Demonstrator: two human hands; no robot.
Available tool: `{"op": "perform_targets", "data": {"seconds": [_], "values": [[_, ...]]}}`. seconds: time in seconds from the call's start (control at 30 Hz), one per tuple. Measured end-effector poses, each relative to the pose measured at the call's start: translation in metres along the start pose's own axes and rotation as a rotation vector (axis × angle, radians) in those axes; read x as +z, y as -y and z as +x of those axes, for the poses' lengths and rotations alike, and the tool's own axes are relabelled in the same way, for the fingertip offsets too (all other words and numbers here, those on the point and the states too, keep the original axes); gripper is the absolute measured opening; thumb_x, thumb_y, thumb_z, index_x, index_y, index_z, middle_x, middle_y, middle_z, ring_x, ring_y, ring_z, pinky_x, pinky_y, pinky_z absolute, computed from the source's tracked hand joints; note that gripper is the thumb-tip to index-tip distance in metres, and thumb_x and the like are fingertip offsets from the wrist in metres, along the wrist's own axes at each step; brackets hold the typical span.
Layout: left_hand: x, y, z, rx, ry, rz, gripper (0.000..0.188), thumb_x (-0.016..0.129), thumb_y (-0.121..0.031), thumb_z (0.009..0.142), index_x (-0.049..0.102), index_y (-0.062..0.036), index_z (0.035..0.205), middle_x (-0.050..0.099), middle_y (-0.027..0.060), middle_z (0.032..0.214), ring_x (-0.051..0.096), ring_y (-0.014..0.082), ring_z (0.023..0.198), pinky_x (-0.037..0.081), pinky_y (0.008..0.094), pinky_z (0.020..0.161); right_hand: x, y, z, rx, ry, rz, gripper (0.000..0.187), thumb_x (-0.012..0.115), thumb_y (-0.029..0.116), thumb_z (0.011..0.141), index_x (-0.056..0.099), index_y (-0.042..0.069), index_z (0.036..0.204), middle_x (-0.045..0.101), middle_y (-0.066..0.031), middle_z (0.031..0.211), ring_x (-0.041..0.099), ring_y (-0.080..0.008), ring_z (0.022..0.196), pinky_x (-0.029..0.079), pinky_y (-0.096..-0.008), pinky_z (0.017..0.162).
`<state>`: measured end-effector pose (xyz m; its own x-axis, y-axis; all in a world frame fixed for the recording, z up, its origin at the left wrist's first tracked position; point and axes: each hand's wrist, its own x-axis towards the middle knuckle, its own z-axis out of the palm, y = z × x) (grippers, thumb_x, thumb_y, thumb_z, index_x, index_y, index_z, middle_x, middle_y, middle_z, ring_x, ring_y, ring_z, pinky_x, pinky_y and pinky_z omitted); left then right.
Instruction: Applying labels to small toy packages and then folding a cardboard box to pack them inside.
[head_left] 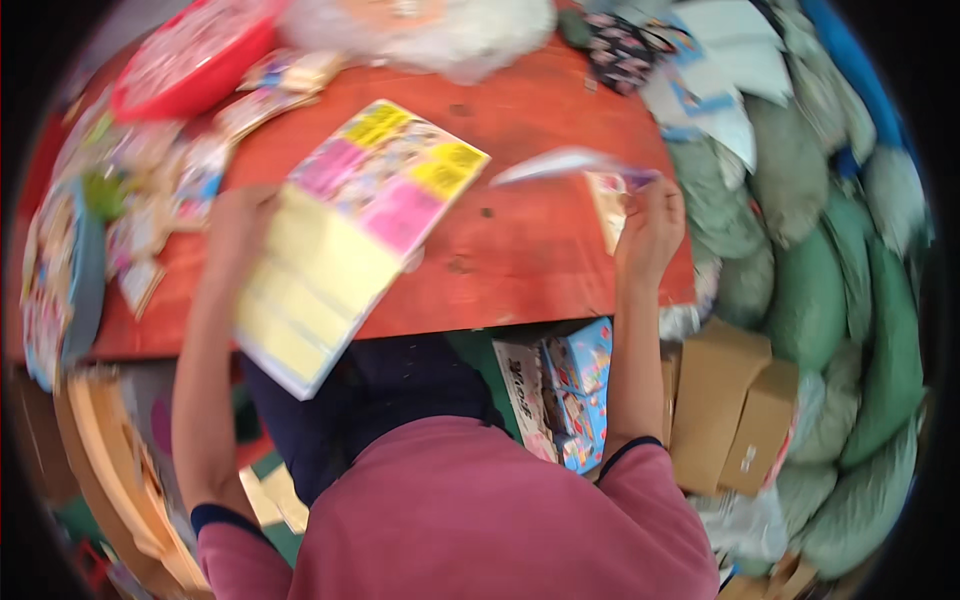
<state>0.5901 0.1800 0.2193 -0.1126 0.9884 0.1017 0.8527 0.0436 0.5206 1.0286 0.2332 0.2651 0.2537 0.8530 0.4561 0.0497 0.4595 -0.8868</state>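
Note:
My left hand (pixel 243 215) is closed on the left edge of a large printed card (pixel 345 235). The card is pink and bright yellow at its far end and pale yellow at its near end. It hangs tilted over the front edge of the red table (pixel 540 260). On the right, the fingers of my right hand (pixel 652 222) pinch a thin whitish-purple sheet (pixel 575 165), seen nearly edge-on and smeared by motion. A small printed packet (pixel 607 205) lies on the table beside that hand.
A red basin (pixel 200 62) of clear packets stands far left, near a blue tray (pixel 84 275) and scattered small packets. Clear plastic (pixel 470 35) lies at the back. Green sacks (pixel 815 270) are piled right. Cardboard boxes (pixel 722 405) and a blue printed box (pixel 580 400) sit below the table edge.

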Motion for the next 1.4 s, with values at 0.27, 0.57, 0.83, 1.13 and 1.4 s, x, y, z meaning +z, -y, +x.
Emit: {"op": "perform_targets", "data": {"seconds": [0.27,0.57,0.83,1.13,1.4], "values": [[0.009,0.004,0.023,0.192,-0.169,0.459,0.031,0.063,-0.010,0.079,0.060,-0.0041,0.110,0.062,0.0143,0.101,0.057,0.0322,0.098,0.046,0.0390,0.082,-0.109,-0.054,0.034,0.027,-0.020,-0.468,0.070,0.056,0.009,0.088,0.014,0.011,0.144,0.046,-0.0154,0.123,0.050,-0.0201,0.103,0.043,-0.0322,0.088],[0.043,-0.112,-0.070,0.541,-0.274,0.017,0.034,0.065,-0.007,0.075,0.059,-0.0016,0.108,0.059,0.0158,0.109,0.054,0.0341,0.106,0.040,0.0448,0.094,-0.048,-0.073,-0.011,0.002,0.348,-0.715,0.067,0.047,0.010,0.093,0.006,0.007,0.145,0.060,-0.0131,0.116,0.061,-0.0235,0.099,0.046,-0.0336,0.086],[0.102,-0.152,-0.112,0.598,-0.137,-0.197,0.040,0.067,-0.007,0.072,0.058,-0.0016,0.110,0.056,0.0121,0.115,0.051,0.0307,0.111,0.042,0.0412,0.092,0.022,-0.029,-0.118,-0.082,0.494,-0.598,0.067,0.047,0.005,0.087,0.010,-0.006,0.142,0.053,-0.0235,0.120,0.049,-0.0356,0.115,0.038,-0.0404,0.098],[0.079,-0.137,-0.109,0.447,-0.208,-0.385,0.048,0.065,-0.006,0.078,0.051,-0.0017,0.124,0.052,0.0163,0.124,0.049,0.0348,0.114,0.040,0.0424,0.096,0.016,0.027,-0.066,-0.169,0.405,-0.508,0.029,0.063,0.007,0.082,0.054,0.001,0.110,0.048,-0.0160,0.129,0.046,-0.0259,0.119,0.035,-0.0350,0.100],[0.048,-0.175,-0.053,0.304,0.135,-0.953,0.099,0.081,-0.034,0.067,0.023,-0.0039,0.143,0.049,0.0158,0.130,0.046,0.0280,0.120,0.034,0.0402,0.102,0.007,0.077,-0.041,0.352,0.498,0.471,0.021,0.068,0.000,0.078,0.054,-0.001,0.094,0.064,-0.0103,0.089,0.063,-0.0159,0.082,0.052,-0.0308,0.075]]}}
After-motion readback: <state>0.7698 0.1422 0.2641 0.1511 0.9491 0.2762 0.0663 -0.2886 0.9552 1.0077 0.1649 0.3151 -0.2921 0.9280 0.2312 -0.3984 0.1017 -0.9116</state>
